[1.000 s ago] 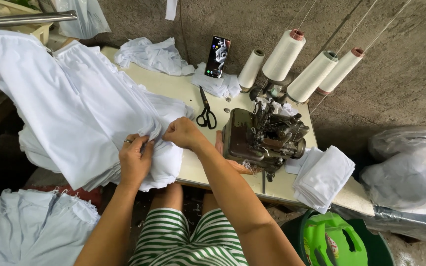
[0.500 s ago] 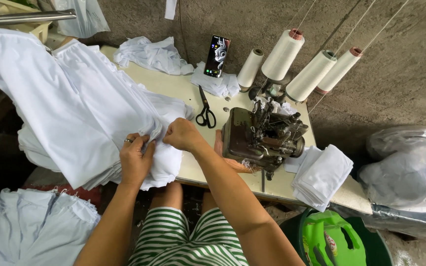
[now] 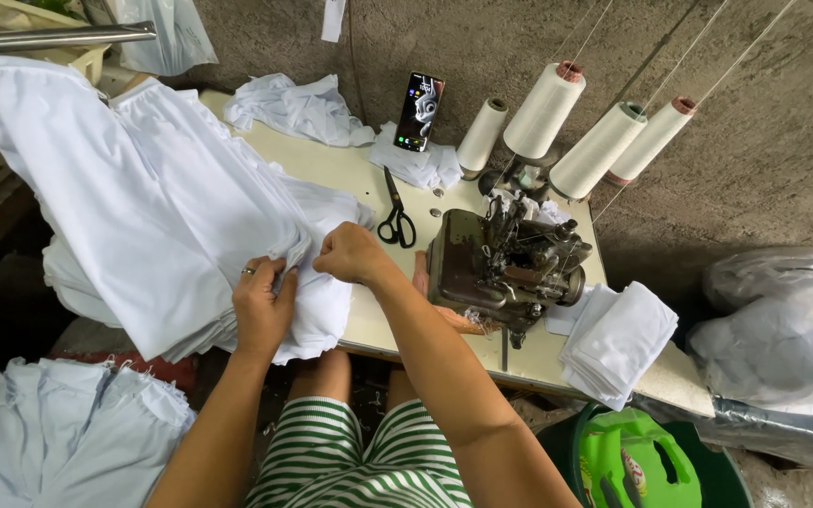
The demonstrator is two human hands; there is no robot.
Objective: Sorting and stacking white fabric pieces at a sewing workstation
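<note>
While both hands pinch it, white fabric [image 3: 157,212] under left hand [image 3: 261,306], right hand [image 3: 350,254]

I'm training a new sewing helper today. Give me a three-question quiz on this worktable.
1. True or false: both hands grip the pile of white fabric pieces.
2. How many cream thread cones stand behind the dark metal overlock sewing machine?
3. What lies nearest the black-handled scissors? A) upright smartphone B) green plastic lid

Key: 1. True: left hand and right hand pinch it. 2. Four. 3. A, smartphone.
</note>
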